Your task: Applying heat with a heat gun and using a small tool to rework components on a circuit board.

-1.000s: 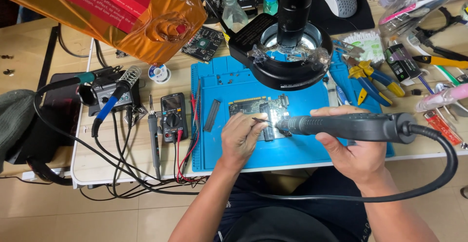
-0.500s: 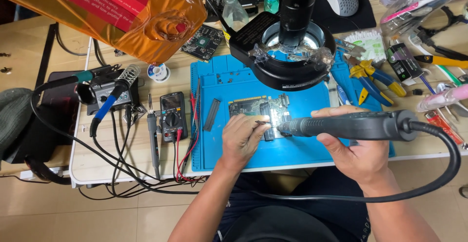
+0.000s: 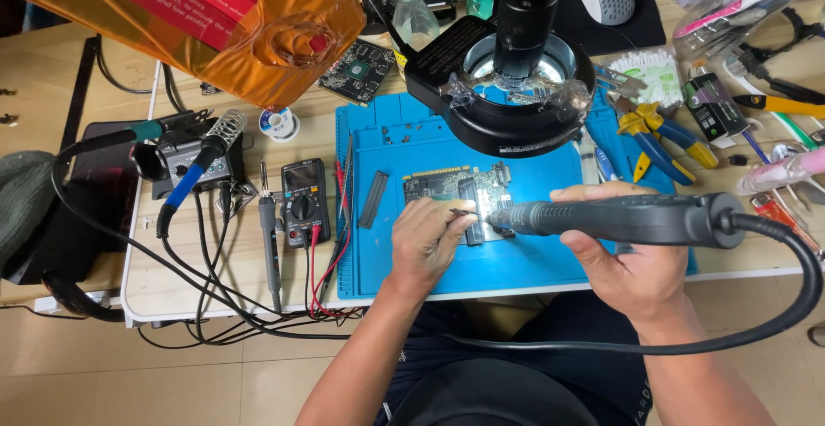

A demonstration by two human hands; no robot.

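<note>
A green circuit board (image 3: 443, 183) lies on the blue work mat (image 3: 404, 258) below the black microscope ring light (image 3: 498, 112). My left hand (image 3: 430, 237) rests on the board's near edge and pinches thin tweezers (image 3: 461, 213), their tips pointing right. My right hand (image 3: 623, 258) grips a thick black hot-air handpiece (image 3: 619, 218); its metal nozzle points left, almost touching the tweezer tips over the board. A heavy black hose (image 3: 773, 314) loops from the handpiece's back end down to the right.
A black connector strip (image 3: 373, 199) lies on the mat left of the board. A multimeter (image 3: 303, 200), soldering iron in its stand (image 3: 202, 155) and tangled cables sit at the left. Blue-yellow pliers (image 3: 666, 130) and assorted tools are at the right. An orange bag (image 3: 249, 31) hangs at top left.
The view has shifted slightly. Both hands stay over the board, with the nozzle and the tweezers held at nearly the same spot.
</note>
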